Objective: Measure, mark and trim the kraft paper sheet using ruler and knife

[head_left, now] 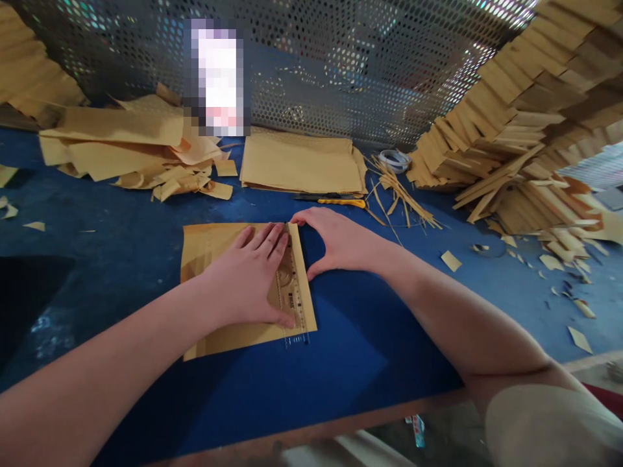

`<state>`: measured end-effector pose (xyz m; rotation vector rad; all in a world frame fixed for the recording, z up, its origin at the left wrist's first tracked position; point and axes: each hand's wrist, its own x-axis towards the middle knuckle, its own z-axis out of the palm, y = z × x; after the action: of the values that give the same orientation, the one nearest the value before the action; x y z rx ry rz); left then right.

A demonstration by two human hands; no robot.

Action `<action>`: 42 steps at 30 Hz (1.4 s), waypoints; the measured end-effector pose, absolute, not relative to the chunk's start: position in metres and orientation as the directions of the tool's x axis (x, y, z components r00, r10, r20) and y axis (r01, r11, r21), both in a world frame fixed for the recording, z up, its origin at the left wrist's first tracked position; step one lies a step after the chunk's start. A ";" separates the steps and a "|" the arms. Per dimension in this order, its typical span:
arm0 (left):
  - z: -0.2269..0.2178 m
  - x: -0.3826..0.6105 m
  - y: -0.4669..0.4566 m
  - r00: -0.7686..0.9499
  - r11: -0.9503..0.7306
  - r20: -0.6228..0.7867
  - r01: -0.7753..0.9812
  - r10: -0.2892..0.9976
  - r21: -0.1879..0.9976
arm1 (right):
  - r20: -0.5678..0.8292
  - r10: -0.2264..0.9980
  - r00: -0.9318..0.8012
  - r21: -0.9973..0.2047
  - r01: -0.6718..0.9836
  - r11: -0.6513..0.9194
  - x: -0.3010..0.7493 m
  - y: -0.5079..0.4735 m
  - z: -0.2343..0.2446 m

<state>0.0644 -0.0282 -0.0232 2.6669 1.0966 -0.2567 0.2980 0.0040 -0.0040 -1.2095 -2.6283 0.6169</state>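
My left hand point(253, 272) lies flat with fingers spread, pressing a clear plastic ruler point(294, 301) onto a brown kraft paper sheet or envelope point(233, 337). The ruler runs along the paper's right side, leaving a narrow strip of paper beyond it. Its near end sticks out past the paper's lower edge. At the right edge of the paper rests my right hand point(341, 240), thumb and fingers apart in a curve. Its fingertips touch or nearly touch the far corner, where they are partly hidden. The thumb is beside the paper's edge.
Behind the paper are a kraft paper stack point(296, 162), a yellow-handled cutter point(341, 202), thin paper strips point(402, 194) and a tape roll point(394, 160). Paper scraps point(185, 181) lie left; tall bundles of folded paper point(506, 110) lean right. A perforated metal panel point(316, 71) stands behind the blue table point(341, 363).
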 end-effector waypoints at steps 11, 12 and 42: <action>-0.022 0.073 -0.027 0.702 -0.689 -0.283 0.706 0.654 0.161 | -0.038 0.753 -0.657 -0.422 0.694 0.583 0.298 0.002 -0.001; -0.022 0.073 -0.027 0.703 -0.691 -0.287 0.705 0.651 0.159 | -0.041 0.753 -0.657 -0.422 0.694 0.583 0.298 0.002 -0.001; -0.017 0.079 -0.027 0.665 -0.655 -0.332 0.739 0.669 0.158 | 0.034 0.695 -0.719 -0.382 0.633 0.673 0.301 0.006 -0.004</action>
<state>0.0792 -0.0271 -0.0170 2.6030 1.1279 -0.3551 0.3010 0.0057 -0.0039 -1.0847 -2.7092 0.5192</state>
